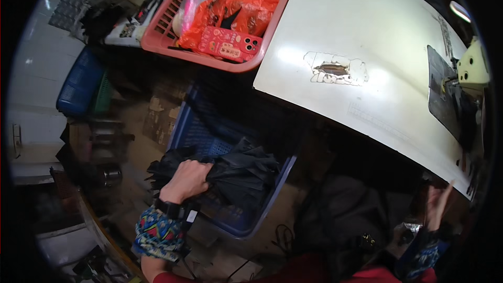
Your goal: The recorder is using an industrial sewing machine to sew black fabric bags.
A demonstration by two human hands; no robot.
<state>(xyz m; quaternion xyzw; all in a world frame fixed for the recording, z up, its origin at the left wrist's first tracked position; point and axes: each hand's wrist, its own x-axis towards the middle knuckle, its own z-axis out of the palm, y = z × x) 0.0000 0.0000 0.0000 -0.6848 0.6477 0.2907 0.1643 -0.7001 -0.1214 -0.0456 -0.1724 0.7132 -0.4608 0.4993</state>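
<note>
My left hand (188, 180) is closed round a bunch of black fabric pieces (243, 170), over a blue plastic basket (262, 217) that stands low, left of the table. The fabric spreads out on both sides of the fist, and more of it lies in the basket. On the far right, my right hand (438, 205) is raised beside the table's near edge with its fingers stretched out and nothing in it. Patterned sleeve covers show on both forearms.
A white table (335, 105) with a chipped patch carries a sewing machine (474, 65) at its right end. Left of it, a red basket (201, 62) holds plastic bags and a red phone (230, 43). Another blue basket (79, 81) stands by the tiled wall. Cables lie on the floor.
</note>
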